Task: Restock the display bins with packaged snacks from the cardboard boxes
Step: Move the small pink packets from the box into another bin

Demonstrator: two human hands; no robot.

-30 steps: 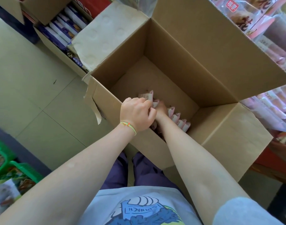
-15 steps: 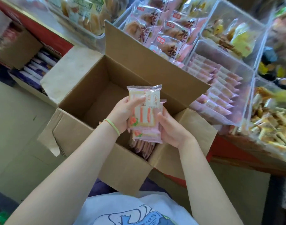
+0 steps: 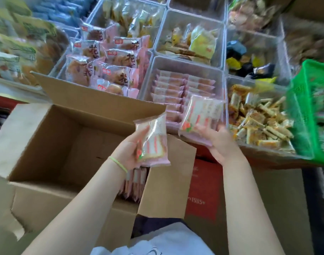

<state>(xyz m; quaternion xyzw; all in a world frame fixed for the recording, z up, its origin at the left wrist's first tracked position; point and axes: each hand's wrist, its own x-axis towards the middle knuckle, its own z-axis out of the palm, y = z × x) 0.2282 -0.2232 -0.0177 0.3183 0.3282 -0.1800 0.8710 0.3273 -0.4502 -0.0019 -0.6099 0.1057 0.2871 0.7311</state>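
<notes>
My left hand [image 3: 129, 151] holds a small stack of pink snack packets [image 3: 153, 142] above the right part of the open cardboard box [image 3: 52, 144]. My right hand [image 3: 219, 142] grips a second stack of the same pink packets [image 3: 201, 116] at the near edge of the clear display bin [image 3: 183, 63], which holds rows of matching pink packets [image 3: 176, 89]. More pink packets [image 3: 133, 183] stand on edge in the box's near right corner, partly hidden by my left forearm.
Clear bins surround the target bin: red-and-pink pastry packs [image 3: 109, 65] to its left, yellow snack bars [image 3: 258, 122] to its right, mixed yellow and dark packets behind. A green plastic basket [image 3: 304, 115] sits at the far right. A red shelf front [image 3: 203, 190] lies below.
The single stack held by both hands over the box has been split. My right hand has carried its part right and forward to the pink-packet bin; my left stays over the box.
</notes>
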